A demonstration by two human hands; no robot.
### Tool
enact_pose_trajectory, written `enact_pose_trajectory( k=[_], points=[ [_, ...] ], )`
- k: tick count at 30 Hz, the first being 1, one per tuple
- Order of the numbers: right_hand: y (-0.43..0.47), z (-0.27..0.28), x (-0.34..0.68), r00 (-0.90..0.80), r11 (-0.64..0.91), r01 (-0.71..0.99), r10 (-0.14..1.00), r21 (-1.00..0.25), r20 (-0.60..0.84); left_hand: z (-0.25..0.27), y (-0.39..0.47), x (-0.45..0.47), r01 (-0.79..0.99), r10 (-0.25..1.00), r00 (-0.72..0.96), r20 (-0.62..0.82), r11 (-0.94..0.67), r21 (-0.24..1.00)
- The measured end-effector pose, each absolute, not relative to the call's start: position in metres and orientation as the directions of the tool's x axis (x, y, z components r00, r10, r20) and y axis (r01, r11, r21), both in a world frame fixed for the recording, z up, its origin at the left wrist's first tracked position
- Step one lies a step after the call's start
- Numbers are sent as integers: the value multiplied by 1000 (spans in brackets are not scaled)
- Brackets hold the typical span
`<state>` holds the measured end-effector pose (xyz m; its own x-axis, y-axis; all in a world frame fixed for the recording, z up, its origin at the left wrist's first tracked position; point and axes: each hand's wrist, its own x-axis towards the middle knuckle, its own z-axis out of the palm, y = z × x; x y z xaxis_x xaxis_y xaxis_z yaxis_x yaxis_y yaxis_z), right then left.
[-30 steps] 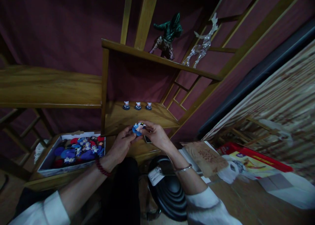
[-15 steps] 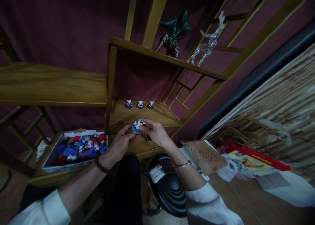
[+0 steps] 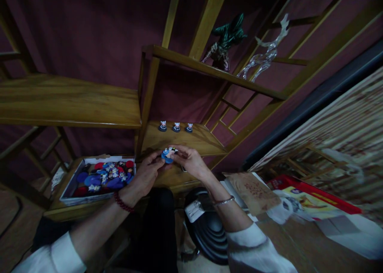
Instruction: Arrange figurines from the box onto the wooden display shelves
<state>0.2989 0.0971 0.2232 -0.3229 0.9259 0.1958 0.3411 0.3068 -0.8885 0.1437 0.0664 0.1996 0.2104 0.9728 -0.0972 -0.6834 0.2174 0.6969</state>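
Note:
Between my two hands is a small figurine [image 3: 167, 156] with a blue round base and a white and dark top. My left hand [image 3: 149, 171] pinches the base from the left, a red bead bracelet on its wrist. From the right, the fingers of my right hand [image 3: 191, 161] close on the figurine's upper part; a silver bangle circles that wrist. Behind the hands, three little figurines [image 3: 176, 127] on dark bases stand upright in a row on the wooden shelf [image 3: 203, 139]. A shallow white box [image 3: 68, 188] at the left holds several more figurines with red, blue and purple bases.
On the upper shelf stand a green-hooded statue [image 3: 229, 40] and a clear deer ornament [image 3: 265, 57]. A black ridged stool [image 3: 209, 237] is below my right arm. Brown paper [image 3: 254, 193], a plastic bag [image 3: 281, 211] and a red-yellow box [image 3: 314, 197] lie at the right.
The view has turned slightly left, so the shelves and box appear further right. Both hands keep their hold on the figurine, with little change in pose.

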Motion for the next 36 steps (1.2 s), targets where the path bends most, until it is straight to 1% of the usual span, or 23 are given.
enact_pose_trajectory(
  k=[6, 13, 17, 21, 29, 32, 36],
  points=[
    [96, 224, 295, -311, 336, 410, 925, -848, 216, 199, 67, 142, -687, 974, 210, -88, 211, 695],
    [89, 232, 296, -274, 384, 534, 921, -753, 275, 201, 68, 148, -653, 978, 188, -86, 190, 733],
    [85, 234, 297, -271, 430, 587, 903, -686, 333, 201, 68, 152, -648, 980, 179, -90, 186, 739],
    [82, 238, 300, -329, 489, 587, 872, -645, 362, 200, 67, 154, -651, 976, 203, -80, 195, 734],
    [82, 246, 308, -404, 549, 565, 835, -616, 374, 201, 67, 156, -652, 963, 253, -92, 240, 719],
    [82, 246, 310, -421, 556, 570, 830, -605, 367, 202, 66, 158, -643, 960, 262, -100, 251, 723],
    [82, 243, 312, -403, 539, 602, 842, -589, 358, 201, 67, 161, -640, 963, 243, -112, 246, 728]
  ],
)
